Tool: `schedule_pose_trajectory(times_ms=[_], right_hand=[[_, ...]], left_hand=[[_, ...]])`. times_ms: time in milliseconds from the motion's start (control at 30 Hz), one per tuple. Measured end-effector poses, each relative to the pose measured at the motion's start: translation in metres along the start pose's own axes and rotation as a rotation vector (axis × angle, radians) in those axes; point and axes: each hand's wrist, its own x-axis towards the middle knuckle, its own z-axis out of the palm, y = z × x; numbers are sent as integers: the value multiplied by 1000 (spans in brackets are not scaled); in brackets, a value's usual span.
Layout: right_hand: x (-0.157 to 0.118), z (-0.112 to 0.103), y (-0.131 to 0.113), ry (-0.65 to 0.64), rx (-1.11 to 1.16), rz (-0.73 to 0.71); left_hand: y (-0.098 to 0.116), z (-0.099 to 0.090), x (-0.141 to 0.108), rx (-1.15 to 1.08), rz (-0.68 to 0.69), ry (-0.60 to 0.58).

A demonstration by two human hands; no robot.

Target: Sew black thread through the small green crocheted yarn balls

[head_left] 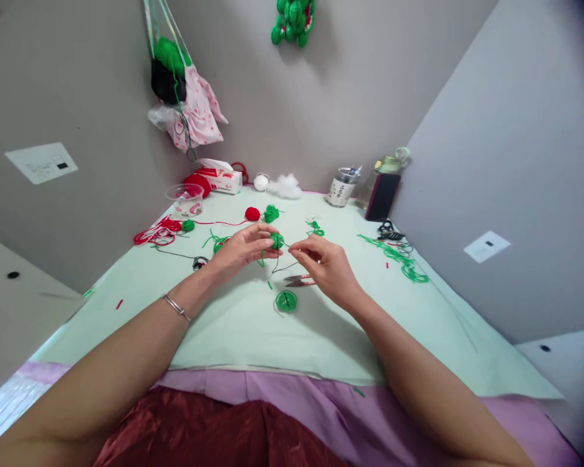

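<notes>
My left hand (248, 245) is closed around a small green crocheted piece (277, 241), held a little above the table. Just to its right, my right hand (316, 256) pinches a thin, pale needle-like tool (285, 244) whose tip meets the piece; whether it is a needle or a hook I cannot tell. A dark yarn strand (275, 264) hangs down from the piece. Under my right hand lie thread snips (299, 281) with the blades pointing left. Nearer to me sits a round green yarn coil (286, 300).
Red yarn (158, 230) and a clear plastic cup (185, 200) lie at left, with a tissue box (224, 180) behind. White stuffing (286, 186), a pen tin (341, 188) and a phone (383, 196) stand along the back. Green strands (403, 259) spread at right.
</notes>
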Motion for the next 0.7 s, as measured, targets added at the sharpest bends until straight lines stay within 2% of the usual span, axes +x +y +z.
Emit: schedule_pose_trajectory(times_ms=[333,700], right_hand=[[0,3,2,-13,-11,3],[0,1,0,38,21,15]], left_hand=[[-3,-1,1,6,4,-14],[-3,0,3,0,1,8]])
